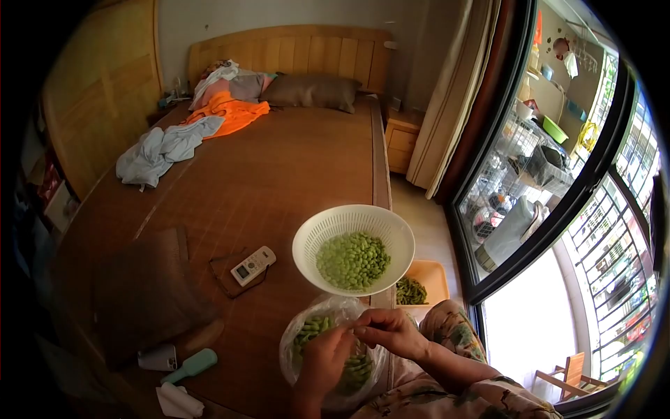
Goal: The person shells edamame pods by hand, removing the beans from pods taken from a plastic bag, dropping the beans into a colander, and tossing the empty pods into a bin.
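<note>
My left hand (326,359) and my right hand (392,331) meet above a clear plastic bag (289,339) of green pods (357,371). Fingers of both hands are pinched together; whatever lies between the fingertips is too small to make out. Just beyond them, a white slotted colander (303,241) holds shelled green beans (354,261). To its lower right, an orange bin (434,274) contains empty-looking pods (410,291), partly hidden by the colander and my knee.
On the brown bed mat (300,160) lie a remote (253,266), glasses (218,276), a dark cushion (150,293), a cup (159,357), a green brush-like object (194,364) and white tissue (179,401). Clothes (227,114) and a pillow (310,91) are farther back.
</note>
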Motion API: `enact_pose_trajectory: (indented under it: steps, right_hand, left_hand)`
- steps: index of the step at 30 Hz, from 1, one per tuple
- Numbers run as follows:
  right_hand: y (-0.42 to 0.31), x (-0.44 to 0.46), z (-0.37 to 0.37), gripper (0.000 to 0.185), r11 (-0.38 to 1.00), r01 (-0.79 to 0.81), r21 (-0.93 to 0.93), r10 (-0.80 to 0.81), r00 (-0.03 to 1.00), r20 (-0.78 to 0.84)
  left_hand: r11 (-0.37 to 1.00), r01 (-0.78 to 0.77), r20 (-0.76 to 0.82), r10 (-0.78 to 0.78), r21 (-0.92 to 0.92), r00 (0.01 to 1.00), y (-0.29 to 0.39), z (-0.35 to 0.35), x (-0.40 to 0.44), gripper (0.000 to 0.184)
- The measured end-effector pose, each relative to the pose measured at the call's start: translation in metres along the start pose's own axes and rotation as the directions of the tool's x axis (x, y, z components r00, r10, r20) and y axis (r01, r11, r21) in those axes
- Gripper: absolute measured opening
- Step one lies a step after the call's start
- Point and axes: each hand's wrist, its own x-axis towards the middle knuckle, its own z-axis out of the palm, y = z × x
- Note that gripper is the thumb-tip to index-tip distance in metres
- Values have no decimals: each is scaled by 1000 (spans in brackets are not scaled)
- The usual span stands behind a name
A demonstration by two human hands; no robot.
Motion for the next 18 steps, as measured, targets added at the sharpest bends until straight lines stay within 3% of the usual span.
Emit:
enact_pose_trajectory:
  steps: [5, 8, 11, 18]
  right_hand:
    - [1, 1, 1, 13, 1000, 6, -7, -6, 1000, 5]
    - [2, 3, 6, 13, 971, 136, -195, -146, 988, -38]
    - [-7, 4, 6, 14, 928, 205, -311, -206, 978, 32]
    - [-11, 5, 1, 14, 959, 128, -252, -106, 989, 100]
  left_hand:
    - [996, 35, -19, -37, -82, 999, 5, -1, 0, 17]
    - [990, 72, 11, -71, -120, 997, -3, -5, -1, 16]
    - [984, 92, 0, -93, -152, 996, 1, -5, -1, 16]
    - [989, 55, 27, -51, -137, 998, 2, -11, 0, 19]
